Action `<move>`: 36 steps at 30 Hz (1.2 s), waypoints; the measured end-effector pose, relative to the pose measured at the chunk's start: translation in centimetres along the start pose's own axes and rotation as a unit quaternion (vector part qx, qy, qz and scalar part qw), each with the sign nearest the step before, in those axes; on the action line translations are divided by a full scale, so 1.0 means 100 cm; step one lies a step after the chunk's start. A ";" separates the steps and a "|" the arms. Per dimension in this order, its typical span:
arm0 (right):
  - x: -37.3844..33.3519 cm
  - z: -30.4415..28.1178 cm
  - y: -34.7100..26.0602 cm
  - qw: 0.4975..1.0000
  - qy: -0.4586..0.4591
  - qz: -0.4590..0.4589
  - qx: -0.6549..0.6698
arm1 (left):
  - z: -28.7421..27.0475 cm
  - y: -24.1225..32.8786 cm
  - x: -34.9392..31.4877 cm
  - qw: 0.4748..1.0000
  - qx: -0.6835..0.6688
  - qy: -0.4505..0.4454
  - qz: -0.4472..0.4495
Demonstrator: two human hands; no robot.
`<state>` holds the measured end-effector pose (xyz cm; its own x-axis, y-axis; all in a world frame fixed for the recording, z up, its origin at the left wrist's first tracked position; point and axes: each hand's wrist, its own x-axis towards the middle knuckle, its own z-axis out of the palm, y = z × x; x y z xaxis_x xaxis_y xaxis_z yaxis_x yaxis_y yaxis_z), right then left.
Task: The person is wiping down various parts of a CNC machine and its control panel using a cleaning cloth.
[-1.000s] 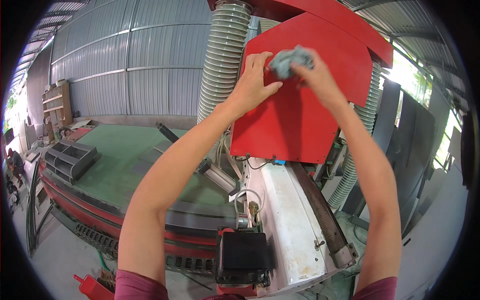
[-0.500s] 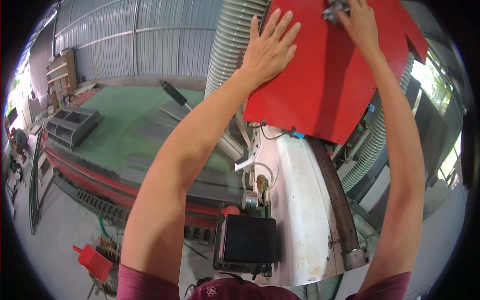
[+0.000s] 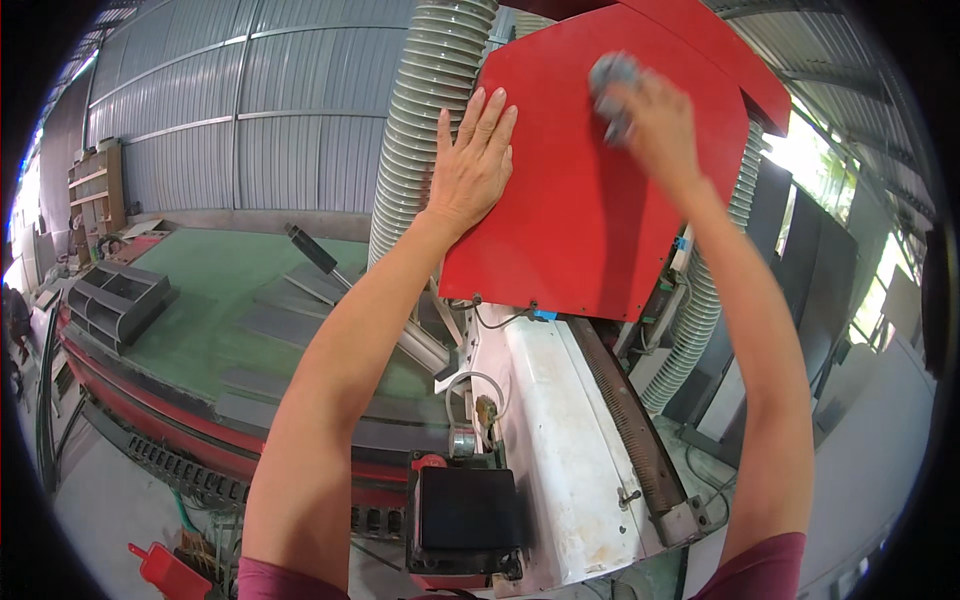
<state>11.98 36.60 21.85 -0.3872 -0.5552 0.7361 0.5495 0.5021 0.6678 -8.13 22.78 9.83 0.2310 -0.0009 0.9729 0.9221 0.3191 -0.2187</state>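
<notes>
A large red metal cover [image 3: 540,200] rises in front of me on a machine. My left hand [image 3: 472,165] lies flat near its left edge, fingers spread and holding nothing. Upper right on the cover, my right hand [image 3: 655,120] grips a bunched grey cloth [image 3: 614,88] pressed to the red surface; both are smeared by motion. Below the cover runs the machine's white beam [image 3: 560,430], with a dark toothed rack [image 3: 625,420] along its right side.
Ribbed clear hoses [image 3: 425,130] flank the cover. To the left, a green machine bed [image 3: 215,300] carries grey panels [image 3: 285,330] and a grey divided tray [image 3: 120,300]. A black box [image 3: 465,510] sits on the near side, and a red dustpan [image 3: 172,572] stands lower left.
My view has tilted up and shifted right, so the cover shows lower and more fully. The right hand has moved down across the cover with the cloth; the left stays flat on it.
</notes>
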 end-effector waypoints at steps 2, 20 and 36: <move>0.032 0.013 0.047 0.991 -0.011 0.099 -0.085 | 0.002 -0.002 0.000 1.000 -0.002 0.000 -0.001; -0.184 -0.037 -0.066 0.946 -0.255 -0.158 0.121 | 0.021 0.038 0.002 0.999 0.037 -0.022 0.026; 0.018 0.001 0.115 0.970 -0.138 0.189 -0.059 | 0.048 0.070 -0.001 0.994 0.089 -0.061 -0.004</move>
<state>17.57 41.46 30.88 -0.3161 -0.1397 0.9384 0.7658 0.5463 0.3393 -3.22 29.55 8.60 0.1751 0.1071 0.9787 0.8520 0.4817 -0.2051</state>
